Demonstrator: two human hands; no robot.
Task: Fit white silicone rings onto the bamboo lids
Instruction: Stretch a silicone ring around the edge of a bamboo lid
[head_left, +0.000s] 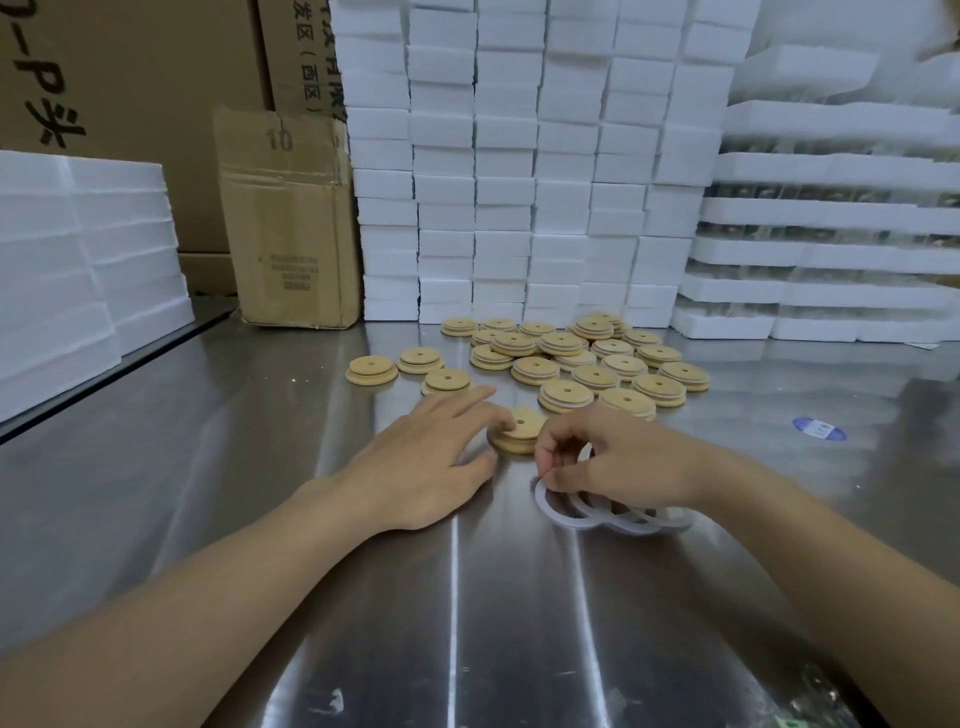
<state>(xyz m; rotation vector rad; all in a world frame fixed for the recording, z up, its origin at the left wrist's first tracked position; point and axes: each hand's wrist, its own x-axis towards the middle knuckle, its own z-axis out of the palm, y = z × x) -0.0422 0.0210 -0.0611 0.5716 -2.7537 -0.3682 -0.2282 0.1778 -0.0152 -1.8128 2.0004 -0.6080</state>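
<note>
The job looks well along but not finished. Behind the hands a heap of bamboo lids (571, 358) covers the back of the steel worktop (311, 519), and many of them show a pale band between their two tiers, which I take to be rings already seated. Three lids (420, 359) lie apart to the left of the heap; whether those are fitted I cannot tell.

One lid (522, 434) sits between the hands. The left hand (431, 457) lies flat with straight fingers, a fingertip on the lid's top and the thumb against its side, steadying it. The right hand (618, 457) is curled, pinching the top ring (544, 493) of a few white rings (613, 519) lying overlapped just beside the lid. That ring is not yet on, and those under it suggest a few more lids to do.

Room is generous toward the person: bare steel runs from the hands to the bottom of the view and out to the left. The back is walled in by stacked foam blocks (519, 156), with a cardboard box (291, 223) at their left and foam trays (831, 234) at their right. More foam (78, 260) sits along the worktop's left edge, so pushing lids backward or leftward offers little slack.
</note>
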